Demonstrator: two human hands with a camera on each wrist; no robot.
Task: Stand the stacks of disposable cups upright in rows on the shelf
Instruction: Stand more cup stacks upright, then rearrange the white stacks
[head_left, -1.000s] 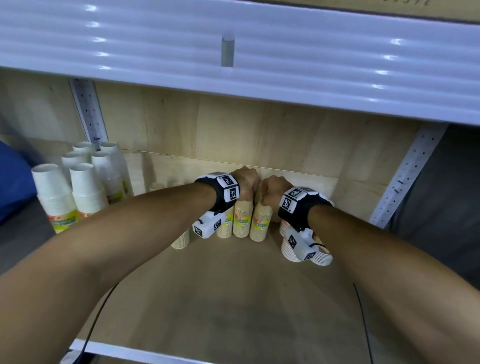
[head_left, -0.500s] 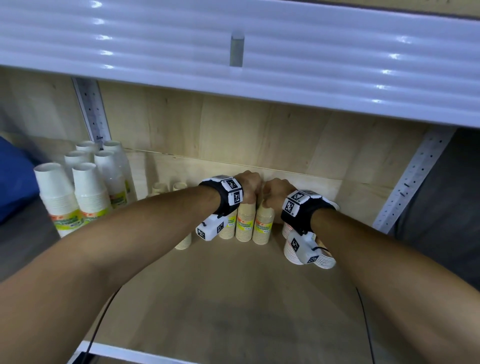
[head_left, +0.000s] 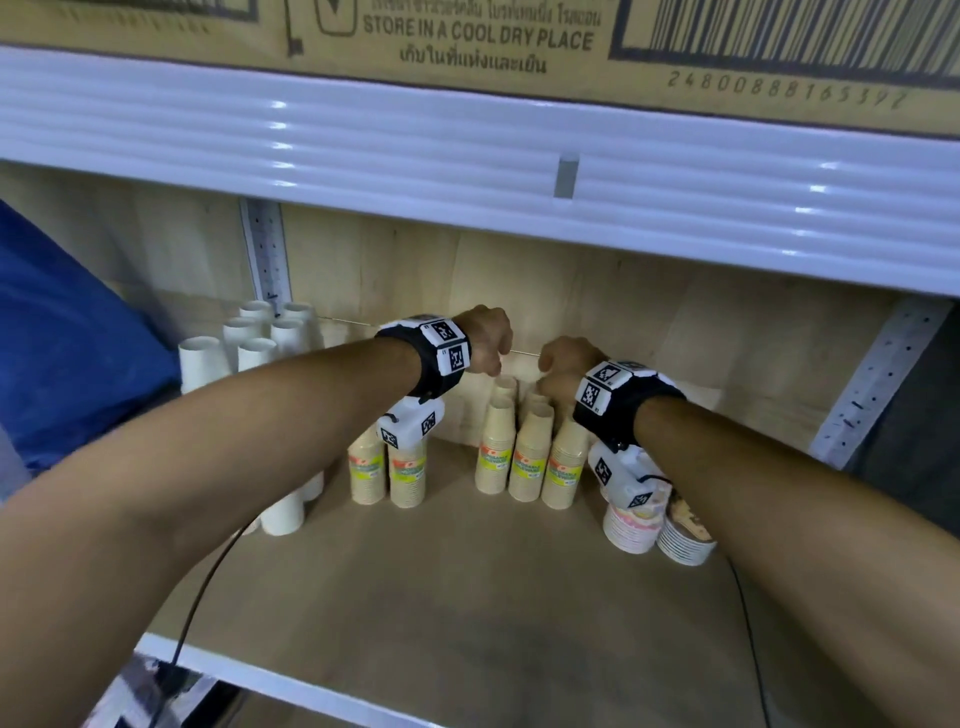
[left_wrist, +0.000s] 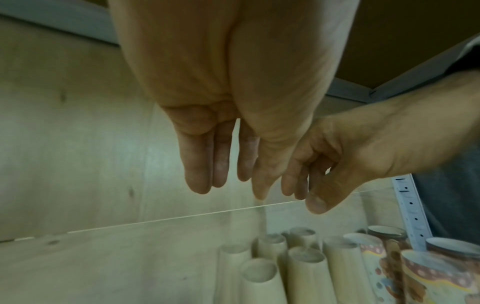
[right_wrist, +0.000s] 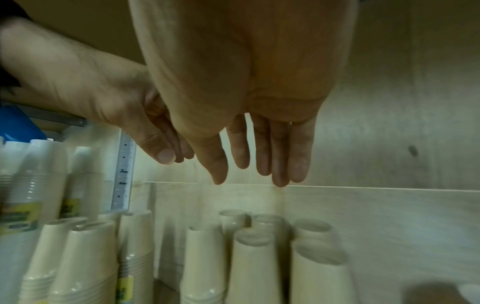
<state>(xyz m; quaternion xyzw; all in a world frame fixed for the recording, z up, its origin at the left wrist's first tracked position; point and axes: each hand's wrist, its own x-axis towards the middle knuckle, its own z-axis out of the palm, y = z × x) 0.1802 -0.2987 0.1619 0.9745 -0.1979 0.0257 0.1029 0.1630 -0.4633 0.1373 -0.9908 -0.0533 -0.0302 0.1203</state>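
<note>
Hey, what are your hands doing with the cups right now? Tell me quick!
Left hand and right hand both open, empty, above the tan cup stacks. Those stacks upright in rows. Nothing blocking; patterned stacks stand close on the right.

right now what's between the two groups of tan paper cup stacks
Only bare wooden shelf between the two tan stacks and the three tan stacks, in the head view.
</note>
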